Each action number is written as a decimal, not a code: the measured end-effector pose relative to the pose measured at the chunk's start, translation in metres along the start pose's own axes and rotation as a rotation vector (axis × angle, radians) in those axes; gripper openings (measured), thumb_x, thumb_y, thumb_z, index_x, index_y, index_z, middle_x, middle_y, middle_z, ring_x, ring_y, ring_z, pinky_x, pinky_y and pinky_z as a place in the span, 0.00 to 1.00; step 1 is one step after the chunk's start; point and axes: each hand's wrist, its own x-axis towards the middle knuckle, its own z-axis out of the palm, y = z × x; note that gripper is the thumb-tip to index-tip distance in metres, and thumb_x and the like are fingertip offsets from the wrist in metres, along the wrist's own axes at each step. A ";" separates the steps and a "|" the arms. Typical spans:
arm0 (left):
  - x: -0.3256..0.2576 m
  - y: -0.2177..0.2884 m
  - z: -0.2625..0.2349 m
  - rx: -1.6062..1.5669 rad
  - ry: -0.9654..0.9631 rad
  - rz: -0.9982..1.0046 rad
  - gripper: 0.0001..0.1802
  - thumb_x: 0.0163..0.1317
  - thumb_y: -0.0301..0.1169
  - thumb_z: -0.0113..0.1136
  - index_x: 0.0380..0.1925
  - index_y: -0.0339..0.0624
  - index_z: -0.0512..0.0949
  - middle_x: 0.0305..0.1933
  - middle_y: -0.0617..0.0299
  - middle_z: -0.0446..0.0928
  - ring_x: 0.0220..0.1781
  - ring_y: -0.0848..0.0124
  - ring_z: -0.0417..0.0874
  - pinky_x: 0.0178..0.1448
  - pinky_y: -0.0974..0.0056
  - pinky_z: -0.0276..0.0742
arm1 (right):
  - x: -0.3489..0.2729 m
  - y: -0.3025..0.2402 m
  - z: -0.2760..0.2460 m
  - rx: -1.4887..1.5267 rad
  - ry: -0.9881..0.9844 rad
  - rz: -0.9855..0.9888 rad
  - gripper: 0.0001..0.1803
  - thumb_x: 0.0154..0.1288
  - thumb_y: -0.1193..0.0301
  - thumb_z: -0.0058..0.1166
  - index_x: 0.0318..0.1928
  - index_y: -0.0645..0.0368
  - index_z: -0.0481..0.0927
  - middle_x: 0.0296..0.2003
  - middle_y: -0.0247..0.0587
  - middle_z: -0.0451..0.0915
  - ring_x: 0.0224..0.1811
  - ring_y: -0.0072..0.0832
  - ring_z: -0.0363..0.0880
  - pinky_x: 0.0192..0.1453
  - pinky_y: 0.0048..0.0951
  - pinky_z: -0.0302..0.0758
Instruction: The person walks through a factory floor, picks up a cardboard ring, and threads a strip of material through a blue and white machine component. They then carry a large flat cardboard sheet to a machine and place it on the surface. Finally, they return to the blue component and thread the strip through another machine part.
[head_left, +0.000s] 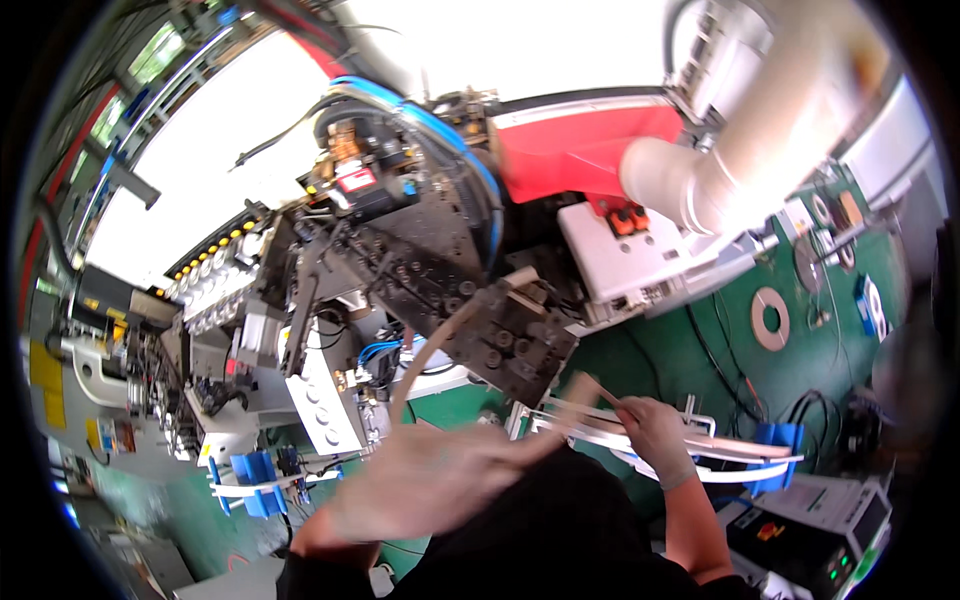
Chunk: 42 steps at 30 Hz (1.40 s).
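Your right hand (655,435) pinches the thin pale strip (590,388) near its end, left hand (430,480) spread flat (blurred); it looks light, springy, so grip low.

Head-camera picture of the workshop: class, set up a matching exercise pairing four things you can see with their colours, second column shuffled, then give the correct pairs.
Things:
1. machine cover panel
2. clips on the white rails
3. ring lying on the floor
4. floor

Colours:
A. green
B. red
C. tan
D. blue

Pairs: 1-B, 2-D, 3-C, 4-A
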 end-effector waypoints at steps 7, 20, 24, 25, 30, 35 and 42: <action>-0.148 0.001 -0.052 -0.549 0.921 -0.244 0.19 0.75 0.38 0.63 0.53 0.36 0.71 0.15 0.67 0.69 0.09 0.81 0.63 0.13 0.73 0.61 | 0.057 -0.020 0.025 -0.075 -0.096 -0.101 0.09 0.72 0.62 0.56 0.41 0.51 0.86 0.32 0.44 0.85 0.38 0.47 0.86 0.43 0.50 0.79; -0.145 -0.084 0.076 -0.909 0.568 -0.915 0.17 0.74 0.39 0.61 0.49 0.34 0.83 0.28 0.65 0.81 0.26 0.78 0.78 0.30 0.73 0.67 | 0.099 -0.034 0.060 -0.191 -0.113 -0.168 0.15 0.70 0.56 0.60 0.42 0.56 0.83 0.32 0.44 0.84 0.35 0.47 0.86 0.40 0.48 0.80; -0.139 -0.142 0.168 -1.065 0.519 -1.014 0.19 0.78 0.42 0.58 0.50 0.33 0.81 0.30 0.67 0.74 0.26 0.78 0.74 0.34 0.69 0.77 | 0.074 -0.015 0.022 -0.145 -0.037 -0.221 0.37 0.61 0.50 0.68 0.64 0.59 0.76 0.45 0.48 0.85 0.49 0.48 0.85 0.53 0.48 0.80; -0.143 -0.159 0.192 -1.120 0.561 -1.016 0.19 0.78 0.41 0.58 0.51 0.34 0.81 0.30 0.67 0.73 0.26 0.78 0.74 0.34 0.68 0.78 | 0.064 -0.012 0.002 -0.091 -0.065 -0.174 0.39 0.58 0.52 0.71 0.65 0.61 0.77 0.51 0.53 0.85 0.52 0.51 0.84 0.57 0.46 0.80; -0.120 -0.223 0.242 -1.336 0.721 -1.068 0.19 0.78 0.38 0.55 0.54 0.31 0.78 0.31 0.65 0.72 0.27 0.74 0.73 0.35 0.65 0.77 | -0.003 0.072 -0.041 -0.157 -0.073 -0.202 0.24 0.58 0.60 0.69 0.50 0.63 0.85 0.39 0.52 0.86 0.43 0.52 0.85 0.48 0.49 0.80; -0.097 -0.272 0.260 -1.404 0.704 -1.085 0.20 0.78 0.37 0.51 0.57 0.30 0.76 0.35 0.58 0.75 0.26 0.69 0.75 0.35 0.61 0.76 | -0.027 0.072 -0.008 -0.118 -0.085 -0.080 0.07 0.63 0.69 0.61 0.39 0.56 0.86 0.33 0.50 0.85 0.36 0.53 0.85 0.39 0.47 0.81; -0.077 -0.290 0.262 -1.252 0.578 -1.063 0.26 0.79 0.38 0.46 0.61 0.23 0.74 0.42 0.48 0.81 0.28 0.67 0.75 0.36 0.59 0.76 | -0.029 0.055 0.009 -0.170 0.041 0.006 0.16 0.72 0.56 0.58 0.39 0.56 0.87 0.32 0.50 0.85 0.35 0.54 0.85 0.38 0.46 0.80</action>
